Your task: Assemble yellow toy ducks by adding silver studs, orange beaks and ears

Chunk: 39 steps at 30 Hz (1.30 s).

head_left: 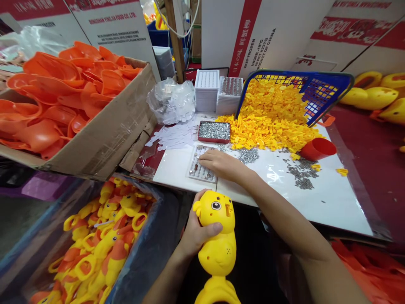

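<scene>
My left hand [198, 230] is wrapped round a yellow plastic duck toy shell [218, 249], thumb across its front, held upright just below the table edge. The shell shows one round eye, a rectangular slot in the face and a cluster of small holes lower down. My right hand [221, 162] reaches over a white studded tray [198, 172] on the table. Its fingers are bent together at the tray's surface, and whatever they may pinch is hidden. Small dark and brownish round pieces sit in some of the tray's places.
Behind the studded tray stands a red box of small metal screws [214, 131]. Yellow plastic pieces [272, 133] spill from a tipped blue basket [329, 90] near a red cup [318, 149]. Orange parts fill a cardboard box [126, 109]; a blue-lined bin [133, 257] holds duck toys.
</scene>
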Each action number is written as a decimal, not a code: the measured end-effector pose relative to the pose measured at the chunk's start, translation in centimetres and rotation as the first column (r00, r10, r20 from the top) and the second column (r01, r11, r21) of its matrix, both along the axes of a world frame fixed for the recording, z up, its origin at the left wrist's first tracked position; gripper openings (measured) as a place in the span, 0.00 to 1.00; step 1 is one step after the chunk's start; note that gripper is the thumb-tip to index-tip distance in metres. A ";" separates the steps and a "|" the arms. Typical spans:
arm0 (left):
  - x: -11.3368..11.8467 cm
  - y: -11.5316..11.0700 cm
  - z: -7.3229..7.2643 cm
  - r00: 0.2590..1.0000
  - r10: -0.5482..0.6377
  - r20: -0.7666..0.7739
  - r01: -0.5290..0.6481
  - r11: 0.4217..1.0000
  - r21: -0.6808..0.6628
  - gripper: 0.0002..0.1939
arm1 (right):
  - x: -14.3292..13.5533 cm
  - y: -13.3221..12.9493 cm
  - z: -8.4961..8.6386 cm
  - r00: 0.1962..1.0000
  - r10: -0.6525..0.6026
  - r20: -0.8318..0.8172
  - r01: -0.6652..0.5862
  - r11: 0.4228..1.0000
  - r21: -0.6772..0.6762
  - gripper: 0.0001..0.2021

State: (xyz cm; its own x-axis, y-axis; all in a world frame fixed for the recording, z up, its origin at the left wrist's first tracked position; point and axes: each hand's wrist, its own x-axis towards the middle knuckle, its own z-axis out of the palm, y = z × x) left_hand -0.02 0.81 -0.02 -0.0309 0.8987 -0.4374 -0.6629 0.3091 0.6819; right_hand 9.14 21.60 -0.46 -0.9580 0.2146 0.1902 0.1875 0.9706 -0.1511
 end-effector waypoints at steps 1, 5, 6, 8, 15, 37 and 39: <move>0.0 0.0 0.0 1.000 0.002 -0.004 -0.002 1.000 0.001 0.54 | 0.0 0.0 0.0 1.000 0.009 0.011 -0.009 1.000 0.017 0.12; 0.0 -0.1 -0.1 1.000 0.014 -0.021 -0.014 1.000 -0.011 0.55 | -0.1 -0.1 0.1 0.999 0.008 0.049 -0.013 0.996 0.089 0.13; 0.0 -0.1 -0.2 1.000 0.016 -0.025 -0.016 1.000 -0.014 0.55 | -0.2 -0.2 0.2 0.998 0.006 0.061 -0.012 0.994 0.108 0.13; 0.1 -0.1 -0.3 0.999 0.017 -0.033 -0.017 1.000 -0.016 0.56 | -0.6 -0.5 0.3 0.996 0.002 0.090 -0.015 0.989 0.145 0.13; 0.0 -0.2 -0.4 0.999 0.019 -0.025 -0.020 1.000 -0.010 0.56 | -2.3 -1.4 1.6 0.979 0.005 0.202 -0.056 0.968 0.246 0.16; -0.8 -0.8 -0.7 0.998 0.061 0.003 -0.060 0.990 -0.127 0.56 | -3.9 -1.7 1.6 0.978 -0.149 0.145 0.127 0.981 0.149 0.14; -0.9 -0.8 -0.8 0.999 0.039 0.005 -0.038 0.991 -0.132 0.55 | -3.8 -1.4 1.7 0.978 -0.185 0.096 0.177 0.980 0.090 0.13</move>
